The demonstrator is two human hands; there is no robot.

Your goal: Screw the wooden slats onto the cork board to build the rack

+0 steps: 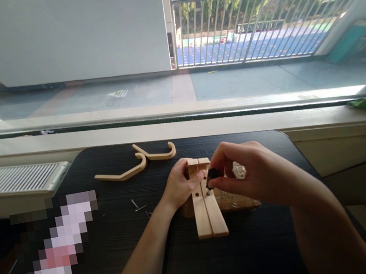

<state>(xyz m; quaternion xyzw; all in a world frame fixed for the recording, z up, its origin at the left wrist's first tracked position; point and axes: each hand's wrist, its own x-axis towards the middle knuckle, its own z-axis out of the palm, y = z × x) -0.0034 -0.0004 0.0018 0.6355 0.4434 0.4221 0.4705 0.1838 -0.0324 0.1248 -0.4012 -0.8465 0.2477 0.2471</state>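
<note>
Two pale wooden strips point(211, 224) lie side by side, raised on a flat brown wrapped piece point(240, 200) on the table. Several dark round holes or fastener heads show on them. My left hand point(181, 187) grips the strips near their far end from the left, its thumb lying across the top. My right hand point(245, 168) is closed, pinching a short black tool point(214, 176) between thumb and forefinger over the right-hand strip. The tool's lower end is close to a fastener there; whether they touch I cannot tell.
Two hooked wooden pieces, one farther back point(158, 155) and one nearer point(122, 176), lie at the back left of the black table point(260, 251). Small metal screws point(138, 207) lie left of my hands. Behind the table runs a window sill point(154, 135), with a radiator point(9, 179) at left.
</note>
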